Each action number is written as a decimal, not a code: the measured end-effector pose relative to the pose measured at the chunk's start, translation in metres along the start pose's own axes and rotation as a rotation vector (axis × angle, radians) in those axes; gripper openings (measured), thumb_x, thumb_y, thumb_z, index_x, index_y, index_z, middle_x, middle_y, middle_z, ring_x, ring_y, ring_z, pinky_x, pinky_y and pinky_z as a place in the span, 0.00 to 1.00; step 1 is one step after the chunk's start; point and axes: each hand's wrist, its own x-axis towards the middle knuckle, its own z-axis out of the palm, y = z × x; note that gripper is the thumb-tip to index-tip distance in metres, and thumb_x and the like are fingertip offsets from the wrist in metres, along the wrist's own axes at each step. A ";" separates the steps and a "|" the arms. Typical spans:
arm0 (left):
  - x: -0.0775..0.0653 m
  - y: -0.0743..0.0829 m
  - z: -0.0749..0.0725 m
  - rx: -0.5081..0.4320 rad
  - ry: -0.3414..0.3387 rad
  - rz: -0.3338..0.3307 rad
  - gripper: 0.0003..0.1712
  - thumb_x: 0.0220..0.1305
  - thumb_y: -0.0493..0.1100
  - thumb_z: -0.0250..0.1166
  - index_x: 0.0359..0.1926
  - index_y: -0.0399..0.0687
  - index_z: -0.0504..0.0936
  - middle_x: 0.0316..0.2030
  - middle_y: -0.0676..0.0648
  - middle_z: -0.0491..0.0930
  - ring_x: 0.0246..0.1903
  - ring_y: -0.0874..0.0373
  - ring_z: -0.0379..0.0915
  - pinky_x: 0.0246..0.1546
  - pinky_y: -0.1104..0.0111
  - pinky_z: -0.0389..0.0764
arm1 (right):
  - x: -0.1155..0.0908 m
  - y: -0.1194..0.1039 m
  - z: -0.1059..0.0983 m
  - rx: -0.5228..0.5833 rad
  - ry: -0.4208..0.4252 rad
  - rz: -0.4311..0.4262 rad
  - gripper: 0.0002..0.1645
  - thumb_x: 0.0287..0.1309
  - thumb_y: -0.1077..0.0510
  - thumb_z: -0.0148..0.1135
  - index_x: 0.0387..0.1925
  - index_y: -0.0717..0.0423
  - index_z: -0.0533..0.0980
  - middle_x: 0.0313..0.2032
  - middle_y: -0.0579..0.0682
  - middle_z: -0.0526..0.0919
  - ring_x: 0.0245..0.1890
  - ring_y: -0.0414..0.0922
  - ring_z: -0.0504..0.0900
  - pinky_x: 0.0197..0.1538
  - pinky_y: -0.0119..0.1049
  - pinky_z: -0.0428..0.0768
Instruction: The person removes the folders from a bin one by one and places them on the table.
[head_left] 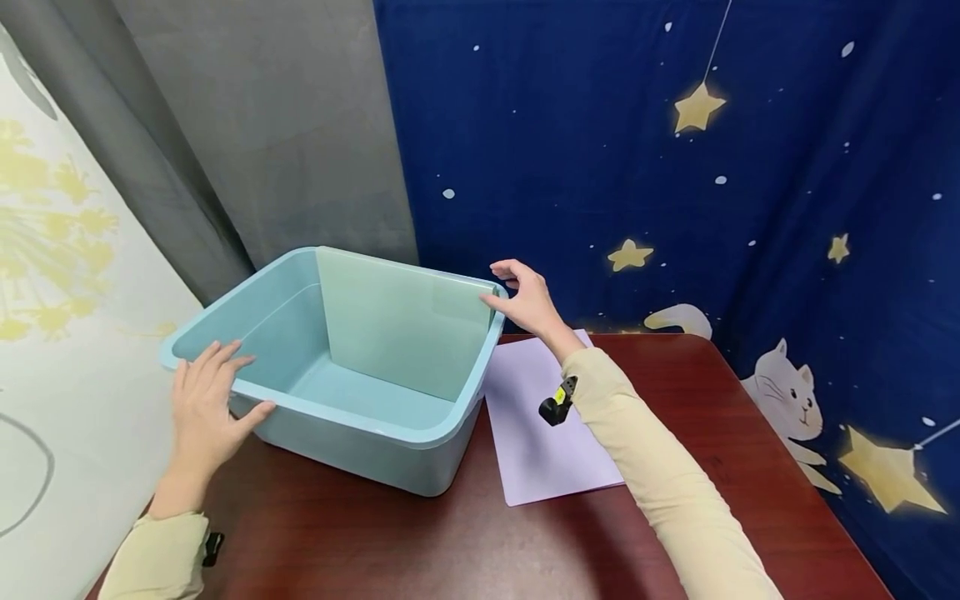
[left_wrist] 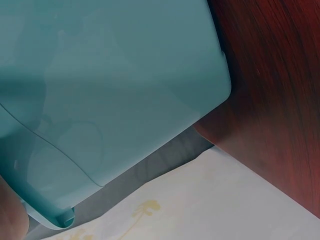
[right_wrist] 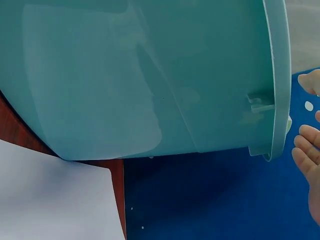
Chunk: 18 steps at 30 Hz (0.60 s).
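"Two hands at the blue tub, which sits between them!"

"Left hand spread over the near rim, right hand loosely parted at the far corner; neither grips anything."

"And room?"

"Open tub floor between them, pale-green panel standing along the far side, lilac sheet below the right wrist."

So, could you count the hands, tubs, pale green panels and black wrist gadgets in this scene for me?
Hands: 2 (left hand, right hand)
Tubs: 1 (light blue tub)
Pale green panels: 1 (pale green panel, inside the tub)
Black wrist gadgets: 2 (left-arm gadget, right-arm gadget)
Total: 6
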 end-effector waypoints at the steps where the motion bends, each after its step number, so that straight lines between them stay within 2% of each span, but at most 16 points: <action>1: 0.000 0.000 0.000 0.003 -0.002 0.000 0.52 0.46 0.79 0.48 0.46 0.33 0.75 0.54 0.31 0.69 0.61 0.38 0.54 0.59 0.42 0.42 | 0.002 0.000 0.001 0.000 -0.014 0.000 0.28 0.47 0.54 0.67 0.51 0.58 0.71 0.49 0.54 0.77 0.50 0.46 0.74 0.54 0.42 0.70; 9: 0.000 -0.002 0.002 0.004 -0.008 -0.006 0.53 0.46 0.79 0.48 0.46 0.33 0.75 0.55 0.32 0.68 0.62 0.39 0.53 0.60 0.42 0.41 | 0.015 0.003 0.007 -0.001 -0.096 0.017 0.28 0.46 0.55 0.68 0.50 0.59 0.72 0.48 0.54 0.77 0.51 0.49 0.74 0.55 0.42 0.70; 18: -0.001 -0.003 0.002 -0.002 -0.002 -0.014 0.52 0.45 0.79 0.49 0.46 0.33 0.75 0.55 0.33 0.68 0.63 0.40 0.53 0.60 0.42 0.39 | 0.022 0.005 0.014 -0.054 -0.150 -0.004 0.27 0.46 0.58 0.67 0.49 0.63 0.72 0.47 0.57 0.78 0.46 0.48 0.76 0.50 0.38 0.73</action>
